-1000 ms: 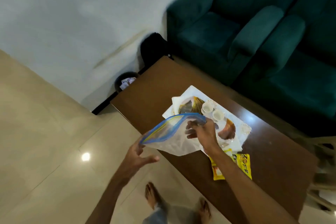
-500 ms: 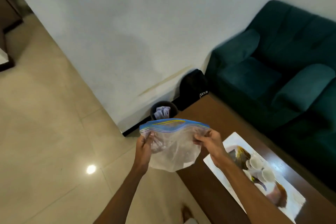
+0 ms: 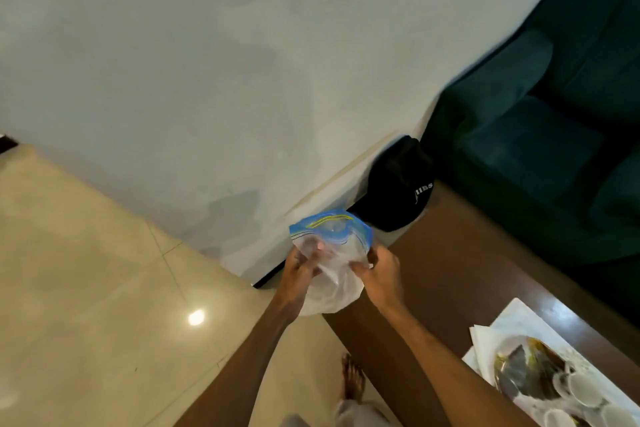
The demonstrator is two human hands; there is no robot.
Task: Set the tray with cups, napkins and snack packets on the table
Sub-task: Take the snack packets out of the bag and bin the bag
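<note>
Both hands are up in front of the wall, working a clear plastic bag [image 3: 329, 267] with a blue zip edge. The left hand [image 3: 299, 276] has its grip clamped on the bag's left side, fingers showing through the plastic; the right hand [image 3: 381, 276] pinches the right side, grip closed on it. The bag hangs over the corner of the brown table [image 3: 443, 274]. The tray [image 3: 519, 317] sits on the table at lower right, white cups [image 3: 583, 388] on it, napkins [image 3: 479, 334] tucked at its near edge.

Frame centre: left hand [image 3: 300, 274] and right hand [image 3: 381, 276] grip clear bag [image 3: 330, 253]. Tray [image 3: 519, 319] with cups [image 3: 581, 388], lower right on surface [image 3: 450, 260].
</note>
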